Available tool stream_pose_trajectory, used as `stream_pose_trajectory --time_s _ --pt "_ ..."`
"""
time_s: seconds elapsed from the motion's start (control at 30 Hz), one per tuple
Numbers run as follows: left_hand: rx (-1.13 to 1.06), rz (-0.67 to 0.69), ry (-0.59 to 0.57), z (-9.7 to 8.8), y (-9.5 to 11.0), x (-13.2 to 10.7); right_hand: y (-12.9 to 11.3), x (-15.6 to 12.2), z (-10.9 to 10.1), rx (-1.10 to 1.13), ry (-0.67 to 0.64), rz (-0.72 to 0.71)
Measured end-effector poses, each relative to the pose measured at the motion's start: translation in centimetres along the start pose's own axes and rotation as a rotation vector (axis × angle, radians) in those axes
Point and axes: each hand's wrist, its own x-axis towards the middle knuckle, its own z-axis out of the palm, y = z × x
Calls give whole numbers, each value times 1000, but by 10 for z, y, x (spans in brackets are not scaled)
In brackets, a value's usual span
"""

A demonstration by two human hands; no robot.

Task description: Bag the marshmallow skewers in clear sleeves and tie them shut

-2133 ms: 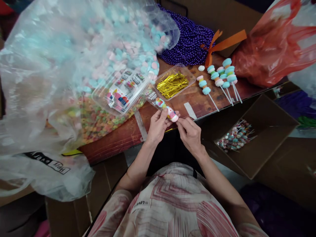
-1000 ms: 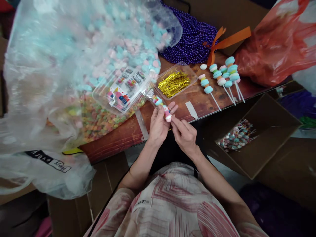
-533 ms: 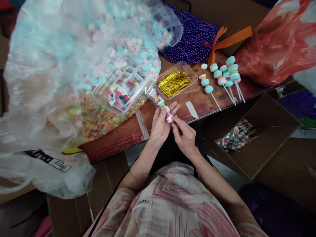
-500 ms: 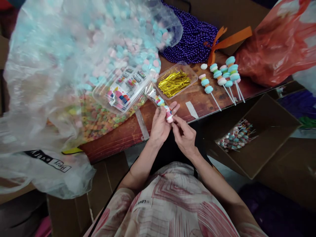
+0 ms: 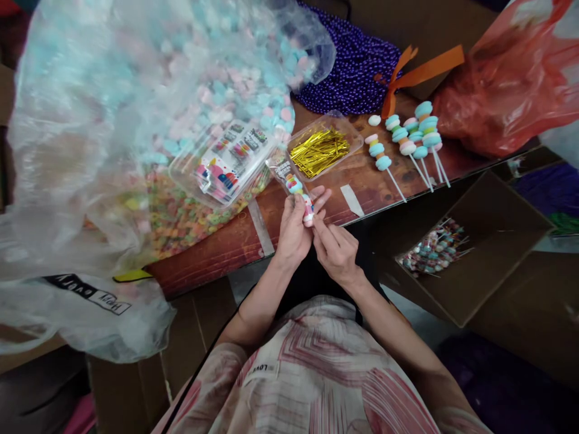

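My left hand (image 5: 295,232) grips a candy skewer (image 5: 299,194) that sits inside a small clear printed bag, its top tilted up and to the left. My right hand (image 5: 335,248) pinches at the lower end of that skewer, just below the pink and white candy; what its fingertips hold is too small to make out. Both hands hover over the front edge of the brown wooden table (image 5: 217,253). A clear tray of gold twist ties (image 5: 320,150) lies just beyond the hands. A clear tray of printed bags (image 5: 226,164) rests to its left.
Several bare candy skewers (image 5: 409,144) lie on the table's right part. A big clear sack of pastel candies (image 5: 149,102) fills the left. Purple bead strings (image 5: 348,72) and a red plastic bag (image 5: 506,78) lie behind. An open cardboard box (image 5: 465,253) holds wrapped skewers at right.
The hands have drawn together and slightly left since two seconds ago. The bagged skewer now stands steeper, and my right hand's fingertips have closed in under its lower end.
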Motion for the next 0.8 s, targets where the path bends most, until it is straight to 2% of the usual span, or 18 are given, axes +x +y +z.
stream_pose_trajectory --time_s 0.1,0.33,0.5,0.6,0.7,0.8 --pt "-27 12 -5 0 -1 0 -1 -1 1 -47 29 -15" --pt "-74 40 44 2 -2 -1 -5 -6 3 -16 30 93" --pt "-37 -7 34 0 -3 0 -4 0 -3 250 -49 224" --pt "-14 -27 3 1 -5 -1 -5 5 -6 415 1 359" --pt "-29 -39 -40 1 -6 -1 -5 9 -7 488 60 487" --pt "-56 -80 -57 0 -3 -1 -2 10 -9 519 48 537"
